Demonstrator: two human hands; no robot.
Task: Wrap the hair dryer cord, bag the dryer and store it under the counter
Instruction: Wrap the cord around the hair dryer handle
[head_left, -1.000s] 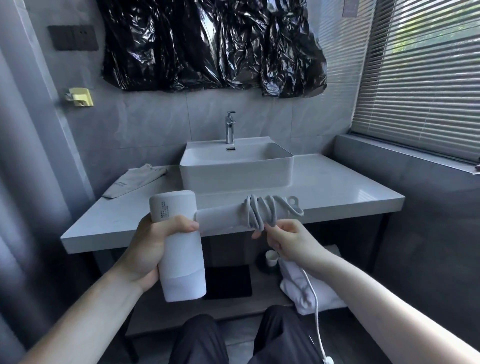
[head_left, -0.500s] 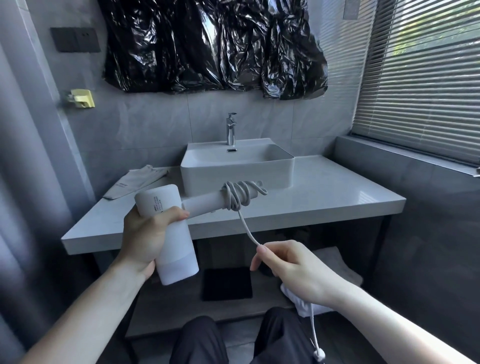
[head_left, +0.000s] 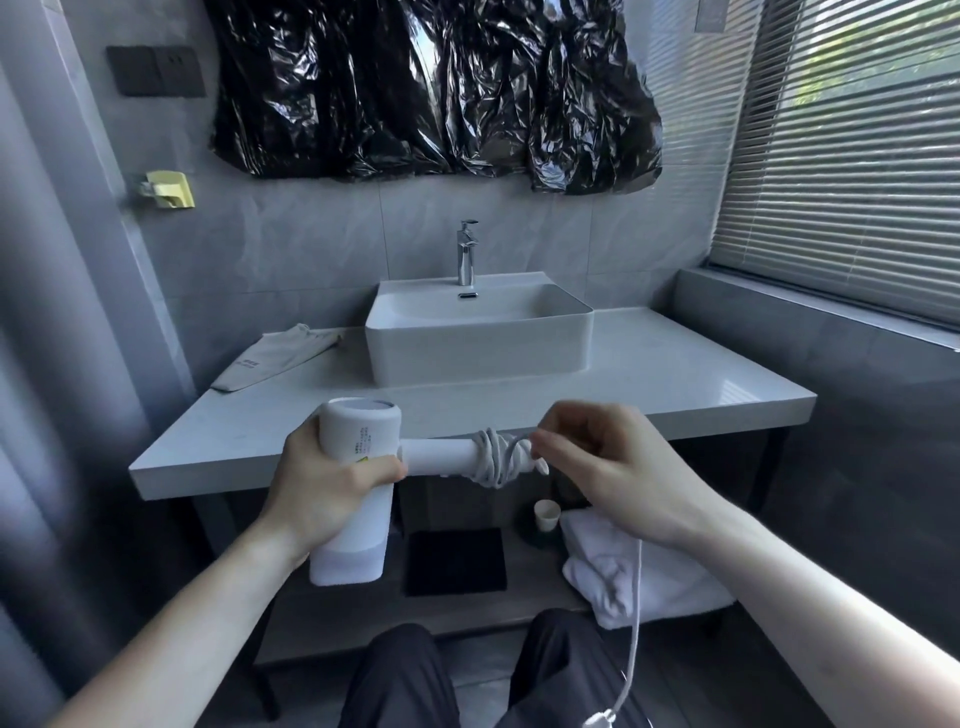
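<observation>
White hair dryer (head_left: 358, 488) clenched in left hand (head_left: 324, 499); right hand (head_left: 608, 467) pinches one cord (head_left: 498, 457), several loops wound.

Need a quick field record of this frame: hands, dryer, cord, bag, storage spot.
left hand: grips the hair dryer by its barrel, handle pointing right
right hand: pinches the cord at the coils
cord: several loops round the handle's end; the rest hangs down to the plug
cloth bag: flat on the counter, left of the sink, empty-looking
shelf under counter: holds a black mat, a paper cup, white towels
stage: wrapping unfinished, dryer not bagged
</observation>
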